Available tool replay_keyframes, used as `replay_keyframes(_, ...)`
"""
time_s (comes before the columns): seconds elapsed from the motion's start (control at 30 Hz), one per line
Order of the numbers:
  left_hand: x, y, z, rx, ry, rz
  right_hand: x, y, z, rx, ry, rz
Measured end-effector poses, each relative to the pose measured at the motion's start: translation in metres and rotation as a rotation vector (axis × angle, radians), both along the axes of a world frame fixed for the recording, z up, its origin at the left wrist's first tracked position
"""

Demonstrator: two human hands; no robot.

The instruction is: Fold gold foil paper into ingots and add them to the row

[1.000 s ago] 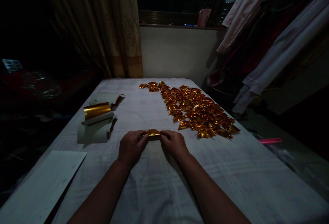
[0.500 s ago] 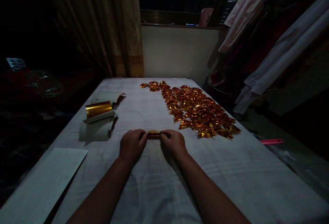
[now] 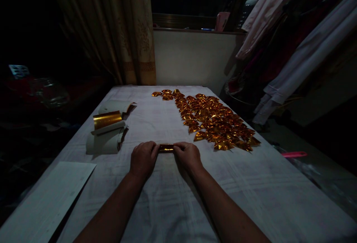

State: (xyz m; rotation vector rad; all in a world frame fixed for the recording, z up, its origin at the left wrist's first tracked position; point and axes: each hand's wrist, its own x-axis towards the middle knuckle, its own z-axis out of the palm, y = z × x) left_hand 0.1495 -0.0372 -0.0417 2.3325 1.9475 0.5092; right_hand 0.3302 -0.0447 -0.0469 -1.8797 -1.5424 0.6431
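Observation:
A small strip of gold foil paper (image 3: 166,148) lies flat on the white cloth-covered table (image 3: 173,198), pinched at both ends. My left hand (image 3: 143,158) grips its left end with curled fingers. My right hand (image 3: 188,156) grips the right end the same way. Behind and to the right spreads a pile of several folded gold foil pieces (image 3: 213,120). At the left sits a stack of curled gold foil sheets (image 3: 107,127) with white backing.
A white sheet of paper (image 3: 44,202) lies at the table's near left corner. A curtain (image 3: 117,31) and a low wall stand behind the table. Clothes hang at the right (image 3: 292,49). A pink object (image 3: 294,154) lies right of the table.
The gold piece between my hands has gone from a peaked, raised shape to a flat narrow strip. Both hands stayed in place, pressing closer to the cloth.

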Motion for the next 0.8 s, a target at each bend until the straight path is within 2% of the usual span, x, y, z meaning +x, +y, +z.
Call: replay_keyframes(0.8, 0.001, 0.001, -0.008, 0.035, 0.016, -0.054, -0.003, -0.001, -0.01, 0.072, 0.007, 0.093)
